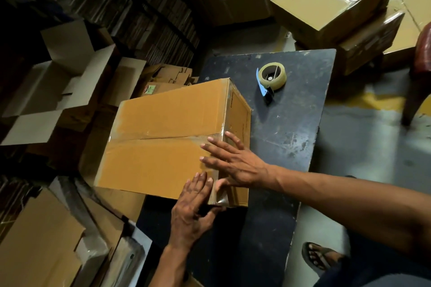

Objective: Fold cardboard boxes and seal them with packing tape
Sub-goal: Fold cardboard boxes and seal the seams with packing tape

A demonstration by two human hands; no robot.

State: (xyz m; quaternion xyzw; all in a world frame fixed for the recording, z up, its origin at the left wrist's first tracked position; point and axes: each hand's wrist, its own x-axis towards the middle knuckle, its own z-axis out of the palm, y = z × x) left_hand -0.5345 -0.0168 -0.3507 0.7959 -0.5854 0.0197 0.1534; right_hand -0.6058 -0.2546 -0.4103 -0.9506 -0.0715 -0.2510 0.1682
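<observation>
A closed brown cardboard box [163, 137] stands on a dark scuffed table [291, 137], hanging over its left edge. Clear tape runs along the box's top seam and shines at its near right corner. My right hand [233, 161] lies flat, fingers spread, on the box's top right edge. My left hand [193, 202] presses straight fingers on the near right corner, its thumb under the taped edge. A tape dispenser [271, 79] with a clear roll and blue blade lies on the table beyond the box, apart from both hands.
Taped boxes [335, 0] are stacked at the back right. Open white-lined cartons [58, 91] and flat cardboard sheets [39, 240] crowd the floor on the left. A red stool [422, 63] stands at the right edge. My sandalled foot [321, 257] is beside the table.
</observation>
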